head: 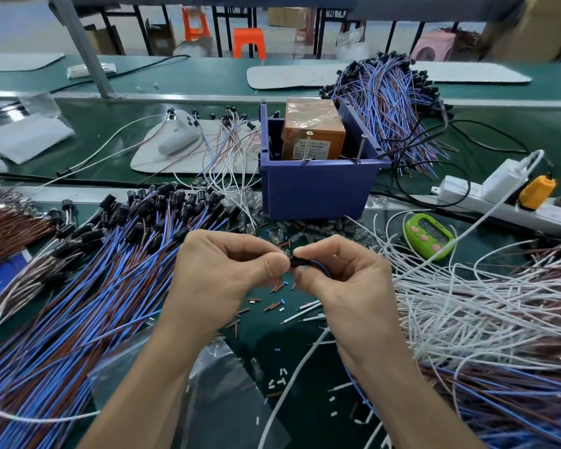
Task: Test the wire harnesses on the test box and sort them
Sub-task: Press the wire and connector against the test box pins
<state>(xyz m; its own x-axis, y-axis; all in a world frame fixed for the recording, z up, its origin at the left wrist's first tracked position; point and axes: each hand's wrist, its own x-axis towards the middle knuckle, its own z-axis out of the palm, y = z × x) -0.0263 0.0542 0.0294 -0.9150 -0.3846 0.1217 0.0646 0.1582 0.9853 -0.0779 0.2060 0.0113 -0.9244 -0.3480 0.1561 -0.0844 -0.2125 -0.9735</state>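
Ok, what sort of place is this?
Probably a factory wiring bench: heaps of blue and brown wires cover the green table, a blue bin holds an orange box, and the left hand and right hand pinch a black connector.

Bright, even indoor light; wide-angle head view.
Soft faint shadow on green table (266, 332); sheen on the orange box (308, 124) at its taped top; straight lines bow toward edges; far background and upper-right corner blurred.
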